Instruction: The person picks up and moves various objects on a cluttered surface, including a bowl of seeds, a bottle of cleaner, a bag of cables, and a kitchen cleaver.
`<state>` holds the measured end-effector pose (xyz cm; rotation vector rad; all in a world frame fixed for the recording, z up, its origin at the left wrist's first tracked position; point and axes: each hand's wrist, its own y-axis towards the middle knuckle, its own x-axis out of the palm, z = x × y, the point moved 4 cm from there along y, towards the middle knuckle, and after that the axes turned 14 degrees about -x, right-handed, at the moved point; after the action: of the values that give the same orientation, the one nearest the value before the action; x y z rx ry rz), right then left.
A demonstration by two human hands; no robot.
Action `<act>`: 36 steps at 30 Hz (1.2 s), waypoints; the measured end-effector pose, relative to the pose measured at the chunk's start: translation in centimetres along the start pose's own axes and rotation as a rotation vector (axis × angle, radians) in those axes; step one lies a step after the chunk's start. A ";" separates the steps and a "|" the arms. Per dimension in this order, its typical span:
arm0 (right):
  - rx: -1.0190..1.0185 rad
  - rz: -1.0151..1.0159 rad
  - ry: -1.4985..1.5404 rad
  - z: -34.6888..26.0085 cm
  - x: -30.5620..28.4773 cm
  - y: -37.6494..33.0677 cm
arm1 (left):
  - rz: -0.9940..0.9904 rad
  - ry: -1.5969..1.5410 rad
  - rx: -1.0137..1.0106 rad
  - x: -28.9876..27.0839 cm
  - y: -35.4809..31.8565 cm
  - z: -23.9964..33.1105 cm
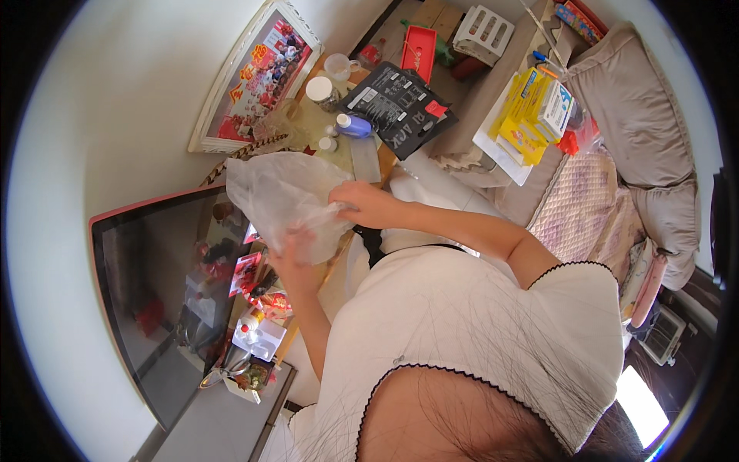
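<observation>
A translucent white plastic bag (277, 185) is spread out in front of me, above the edge of the cluttered table. My right hand (362, 204) is closed on the bag's right edge, pinching the thin film. At the bag's lower side is my left hand (292, 254), its fingers raised against the film and smeared by motion. Whether those fingers grip the bag I cannot tell. Just beyond the bag stand a purple bottle with a white cap (354, 126) and a clear jar with a white lid (322, 91).
A dark screen (165, 285) stands at the left, with small red packets (246, 273) and a white-and-red bottle (250, 321) beside it. Farther back are a framed picture (258, 85), a black package (400, 108) and a red tray (418, 51). Yellow boxes (523, 115) lie by the sofa (631, 100).
</observation>
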<state>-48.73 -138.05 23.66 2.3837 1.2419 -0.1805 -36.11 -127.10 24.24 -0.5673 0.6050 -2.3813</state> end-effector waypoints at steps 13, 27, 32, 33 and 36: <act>-0.074 -0.017 -0.220 1.4 -1.6 -3.1 | 0.295 -0.301 0.209 -13.4 -3.2 3.0; 0.000 -0.296 -0.389 5.4 -3.4 -5.2 | 0.297 0.477 0.104 -19.7 -16.2 -8.0; 0.115 -0.499 -0.432 8.7 -2.7 -4.8 | 0.211 1.442 -0.713 -20.6 -18.8 -23.8; 0.119 -0.508 -0.439 9.3 -3.1 -4.4 | 0.265 1.388 -0.711 -20.5 -18.2 -24.2; 0.152 -0.464 -0.447 11.7 -3.0 -2.5 | 0.544 1.076 -0.613 -22.1 -18.0 -24.7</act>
<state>-51.46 -144.20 13.34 1.9697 1.5635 -0.9230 -41.24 -93.15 8.67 0.6712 1.7057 -1.7783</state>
